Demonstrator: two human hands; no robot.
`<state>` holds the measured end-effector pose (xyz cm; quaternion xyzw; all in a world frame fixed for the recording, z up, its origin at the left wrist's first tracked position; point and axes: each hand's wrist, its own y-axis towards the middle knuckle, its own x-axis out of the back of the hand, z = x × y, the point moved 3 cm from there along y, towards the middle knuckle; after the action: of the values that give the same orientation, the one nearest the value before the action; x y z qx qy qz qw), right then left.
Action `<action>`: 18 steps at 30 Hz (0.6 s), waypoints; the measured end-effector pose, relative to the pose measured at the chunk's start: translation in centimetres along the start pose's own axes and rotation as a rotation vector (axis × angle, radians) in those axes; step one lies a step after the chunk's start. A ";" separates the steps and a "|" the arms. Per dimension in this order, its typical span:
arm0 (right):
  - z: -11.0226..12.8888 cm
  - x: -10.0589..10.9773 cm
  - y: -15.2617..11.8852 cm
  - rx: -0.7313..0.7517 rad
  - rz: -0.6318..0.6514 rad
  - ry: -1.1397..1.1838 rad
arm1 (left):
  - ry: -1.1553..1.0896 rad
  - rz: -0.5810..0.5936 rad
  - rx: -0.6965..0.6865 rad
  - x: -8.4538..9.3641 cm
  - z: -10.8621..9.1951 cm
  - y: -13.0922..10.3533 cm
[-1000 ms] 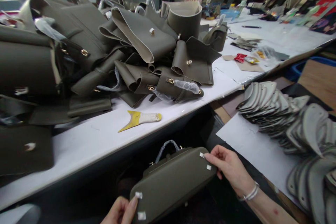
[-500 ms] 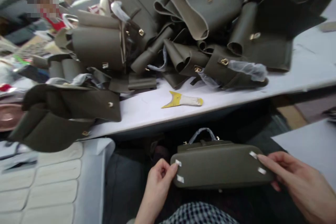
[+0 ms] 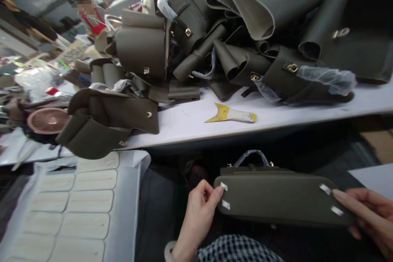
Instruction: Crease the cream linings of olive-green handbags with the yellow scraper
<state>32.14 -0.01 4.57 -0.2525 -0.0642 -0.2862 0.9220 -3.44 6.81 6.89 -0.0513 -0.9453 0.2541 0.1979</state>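
Note:
An olive-green handbag (image 3: pixel 276 198) lies across my lap, its flat base turned up toward me. Small white tabs stick up near the base's corners, two at each end. My left hand (image 3: pixel 201 208) pinches the left end, thumb beside the tabs. Around the right end is my right hand (image 3: pixel 367 211), thumb on top by the right-hand tabs and fingers underneath. A plastic-wrapped handle (image 3: pixel 251 156) with gold fittings shows behind the bag's far edge. The rest of the bag is hidden below.
A heap of unfinished olive bag pieces (image 3: pixel 141 49) covers the white table (image 3: pixel 184 112). Near its front edge lies a yellow-and-white forked tool (image 3: pixel 233 114). Pale oblong panels (image 3: pixel 92 202) fill a plastic-lined box at left. A pink fan (image 3: pixel 48 120) and a person (image 3: pixel 92 18) are farther off.
The view has swung left, so everything sits further right in the picture. Both hands keep their hold on the handbag, whose base stays turned up.

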 end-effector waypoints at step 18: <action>1.8 -2.1 -1.4 0.020 0.031 0.042 | 0.139 -0.163 -0.378 -0.4 0.8 0.1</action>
<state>29.64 0.95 6.13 -0.2384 -0.0437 -0.2766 0.9299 -3.39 6.50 6.09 -0.0283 -0.9613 0.0513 0.2693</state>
